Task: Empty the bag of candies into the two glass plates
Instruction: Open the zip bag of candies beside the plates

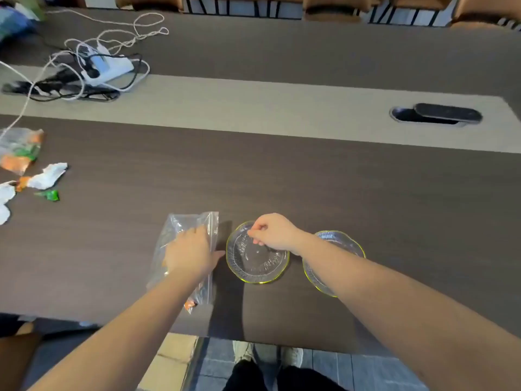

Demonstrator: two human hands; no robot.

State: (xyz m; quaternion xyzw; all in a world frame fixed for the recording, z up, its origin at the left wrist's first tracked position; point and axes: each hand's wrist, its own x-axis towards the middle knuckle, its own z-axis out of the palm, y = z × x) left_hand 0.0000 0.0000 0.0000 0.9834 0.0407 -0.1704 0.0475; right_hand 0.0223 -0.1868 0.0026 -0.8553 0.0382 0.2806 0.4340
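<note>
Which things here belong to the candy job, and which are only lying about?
For the job: bag, near plate, far plate.

Lying about: second bag, wrappers, power strip, cables, string.

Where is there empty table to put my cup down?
The wide dark stretch beyond the two glass plates, up to the pale strip, is bare. So is the table right of the plates. The far left is crowded with wrappers and cables; the bag fills the near left.
</note>
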